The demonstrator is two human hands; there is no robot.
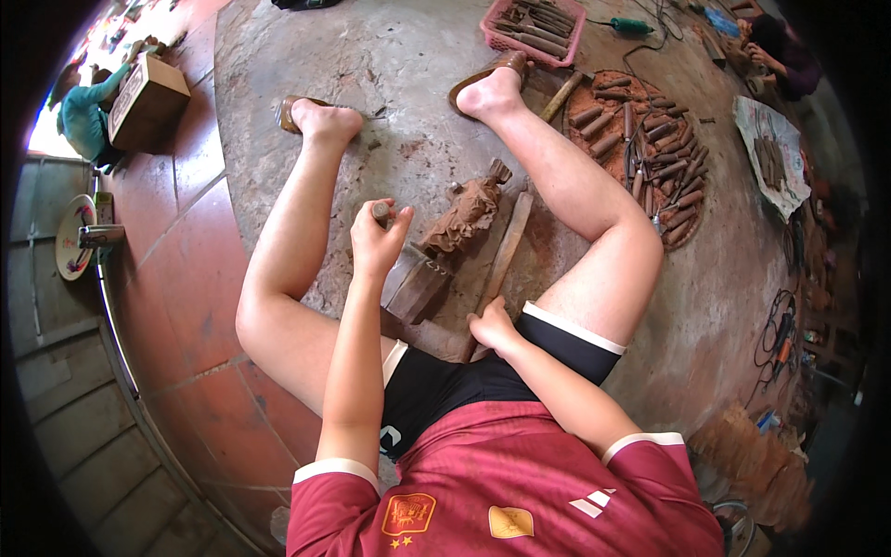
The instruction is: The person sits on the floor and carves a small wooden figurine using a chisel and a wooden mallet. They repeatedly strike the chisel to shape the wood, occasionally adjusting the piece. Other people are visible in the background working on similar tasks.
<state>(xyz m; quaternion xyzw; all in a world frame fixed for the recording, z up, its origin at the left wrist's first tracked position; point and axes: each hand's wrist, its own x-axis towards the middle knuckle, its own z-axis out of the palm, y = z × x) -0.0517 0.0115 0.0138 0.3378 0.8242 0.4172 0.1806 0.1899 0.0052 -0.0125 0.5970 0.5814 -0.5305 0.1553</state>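
My left hand (pixel 379 243) is closed around an upright tool, apparently a chisel (pixel 381 213); only the round butt of its handle shows above my fist. Just right of that hand lies a carved brown wooden figure (pixel 467 215), tilted, with folds cut into its surface. A dark squared block (pixel 415 282) adjoins its near end, between my legs. My right hand (pixel 495 328) grips the near end of a long wooden mallet (pixel 509 251), which slants away alongside the figure. The chisel's blade is hidden from view.
Beyond my right leg, a round mat (pixel 603 116) carries many wooden-handled chisels (pixel 664 139). A pink basket (pixel 531 54) of tools stands farther off. A white sack (pixel 772 158) with tools lies at right. Other people work at far left and far right; a carved box (pixel 153 104) stands at left.
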